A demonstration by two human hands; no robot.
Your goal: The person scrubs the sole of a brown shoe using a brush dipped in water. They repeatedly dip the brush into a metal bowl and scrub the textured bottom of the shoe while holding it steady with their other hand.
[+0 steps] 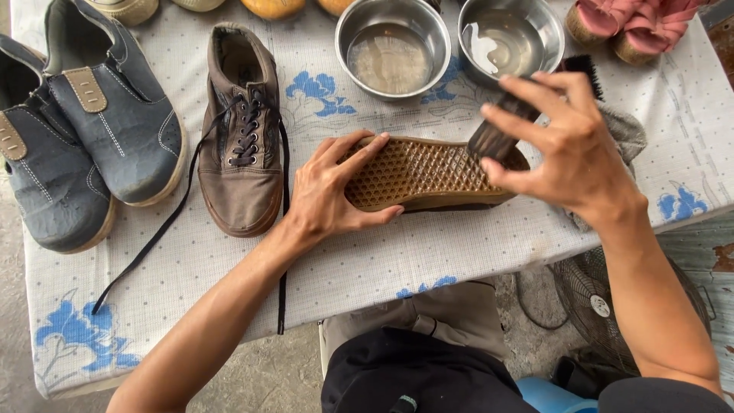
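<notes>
A brown sneaker lies upside down on the table, its tan waffle-patterned sole (417,172) facing up. My left hand (332,191) grips the shoe at its left end, thumb under the edge, fingers spread over the sole. In my right hand (562,145) is a dark scrub brush (501,130), bristles pressed on the sole's right end. The matching brown sneaker (241,134) stands upright to the left, its black lace trailing over the table's front edge.
Two steel bowls of water (394,50) (508,38) stand at the back. A pair of blue-grey slip-on shoes (84,130) sits at the left, pink sandals (631,23) at the back right. A grey rag (623,130) lies beside my right hand. A fan (600,294) is on the floor.
</notes>
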